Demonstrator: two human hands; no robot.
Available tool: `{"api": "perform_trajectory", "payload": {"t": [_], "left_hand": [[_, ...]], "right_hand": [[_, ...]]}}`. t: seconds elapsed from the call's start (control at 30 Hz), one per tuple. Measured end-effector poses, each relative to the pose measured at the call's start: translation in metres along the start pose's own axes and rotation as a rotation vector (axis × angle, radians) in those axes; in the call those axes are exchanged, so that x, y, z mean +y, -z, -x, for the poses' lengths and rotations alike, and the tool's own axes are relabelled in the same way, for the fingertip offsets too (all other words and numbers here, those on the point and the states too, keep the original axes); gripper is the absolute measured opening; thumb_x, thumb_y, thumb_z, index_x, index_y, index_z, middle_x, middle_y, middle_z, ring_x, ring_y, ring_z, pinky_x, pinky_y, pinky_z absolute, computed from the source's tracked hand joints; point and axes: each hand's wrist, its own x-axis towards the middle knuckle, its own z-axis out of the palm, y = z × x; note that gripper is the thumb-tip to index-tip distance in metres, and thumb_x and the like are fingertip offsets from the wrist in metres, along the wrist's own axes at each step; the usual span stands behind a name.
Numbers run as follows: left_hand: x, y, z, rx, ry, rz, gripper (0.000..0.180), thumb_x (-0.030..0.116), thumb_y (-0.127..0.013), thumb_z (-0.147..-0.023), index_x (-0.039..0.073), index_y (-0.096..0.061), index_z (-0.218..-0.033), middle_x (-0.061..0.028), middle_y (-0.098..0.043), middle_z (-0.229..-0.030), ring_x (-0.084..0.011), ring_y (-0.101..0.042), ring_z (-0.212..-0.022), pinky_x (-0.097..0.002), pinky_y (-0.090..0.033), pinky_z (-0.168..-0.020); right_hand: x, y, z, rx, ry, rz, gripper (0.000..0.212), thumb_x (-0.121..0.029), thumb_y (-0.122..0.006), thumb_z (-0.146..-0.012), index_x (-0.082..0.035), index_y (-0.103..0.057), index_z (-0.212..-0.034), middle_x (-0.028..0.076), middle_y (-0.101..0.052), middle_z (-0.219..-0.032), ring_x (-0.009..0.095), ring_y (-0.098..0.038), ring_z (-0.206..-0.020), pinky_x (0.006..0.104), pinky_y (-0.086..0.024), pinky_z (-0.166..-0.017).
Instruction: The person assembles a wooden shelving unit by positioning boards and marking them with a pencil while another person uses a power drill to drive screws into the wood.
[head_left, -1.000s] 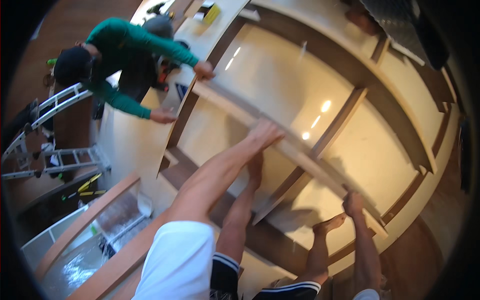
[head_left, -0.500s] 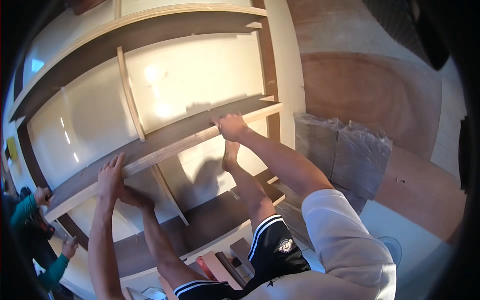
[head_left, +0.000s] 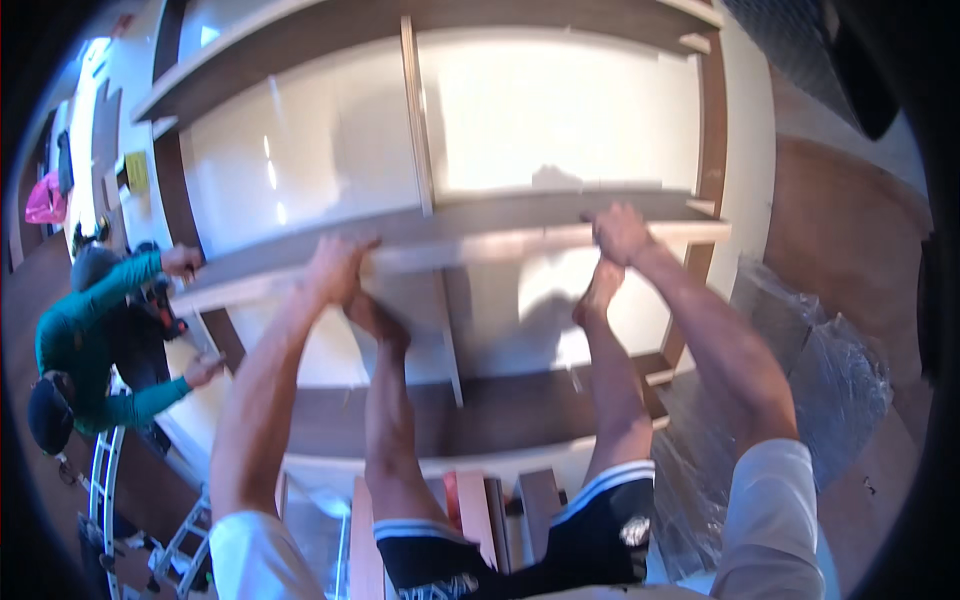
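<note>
A long brown shelf board with a pale front edge runs across the tall cabinet frame. My left hand is closed over its front edge, left of the middle divider, thumb side toward the board's top. Farther right, my right hand grips the same edge, fingers curled over it. My bare left foot and bare right foot show just below my hands; what they rest on is hidden.
A co-worker in a green sleeve reaches to the board's left end, beside a ladder. An upper shelf and a lower shelf span the frame. Plastic-wrapped panels stand at right. Loose boards lie below me.
My view has swung left, so the frame appears shifted right and more of the co-worker shows. Both my hands still hold the shelf board.
</note>
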Motion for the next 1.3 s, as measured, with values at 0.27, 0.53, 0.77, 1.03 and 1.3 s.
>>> {"api": "perform_trajectory", "payload": {"t": [0.27,0.53,0.77,1.03,1.3], "left_hand": [[-0.002,-0.010,0.030,0.043,0.051,-0.007,0.075,-0.002,-0.073,-0.071,0.009,-0.066,-0.146,-0.0216,-0.077,-0.096,-0.0448,-0.072,-0.097,-0.0525,-0.058,-0.091],[0.002,0.000,0.018,0.034,0.082,-0.017,0.076,-0.003,-0.073,-0.075,0.014,-0.065,-0.148,-0.0175,-0.079,-0.103,-0.0416,-0.075,-0.100,-0.0499,-0.060,-0.092],[0.006,-0.017,0.003,0.033,0.114,-0.131,0.071,-0.007,-0.066,-0.077,0.015,-0.068,-0.144,-0.0183,-0.080,-0.106,-0.0417,-0.075,-0.102,-0.0502,-0.060,-0.093],[0.033,-0.025,0.004,0.010,0.222,-0.144,0.069,-0.004,-0.066,-0.081,0.018,-0.066,-0.147,-0.0186,-0.079,-0.107,-0.0410,-0.076,-0.103,-0.0493,-0.061,-0.091],[0.069,-0.015,0.008,-0.032,0.470,-0.009,0.070,0.030,-0.059,-0.104,0.029,-0.035,-0.170,-0.0091,-0.042,-0.172,-0.0546,-0.036,-0.155,-0.0879,-0.019,-0.118]], "right_hand": [[-0.031,0.021,0.023,-0.071,-0.018,-0.038,0.046,-0.006,-0.062,-0.097,-0.019,-0.070,-0.140,0.020,-0.077,-0.117,0.042,-0.073,-0.114,0.0544,-0.060,-0.100],[-0.021,0.001,0.018,0.066,-0.047,-0.030,0.049,-0.009,-0.061,-0.096,-0.020,-0.069,-0.143,0.021,-0.079,-0.111,0.041,-0.075,-0.109,0.0529,-0.060,-0.096],[-0.022,-0.005,0.012,0.123,-0.112,0.010,0.047,-0.001,-0.065,-0.092,-0.017,-0.063,-0.136,0.018,-0.078,-0.112,0.043,-0.074,-0.111,0.0628,-0.051,-0.103],[-0.007,-0.039,0.021,0.243,-0.114,-0.037,0.045,-0.004,-0.067,-0.089,-0.010,-0.061,-0.134,0.022,-0.078,-0.101,0.048,-0.073,-0.107,0.0688,-0.047,-0.100],[0.001,-0.047,0.019,0.126,-0.186,-0.126,0.076,-0.015,-0.072,-0.094,-0.024,-0.039,-0.162,0.022,-0.070,-0.138,0.049,-0.058,-0.138,0.0794,-0.026,-0.119]]}}
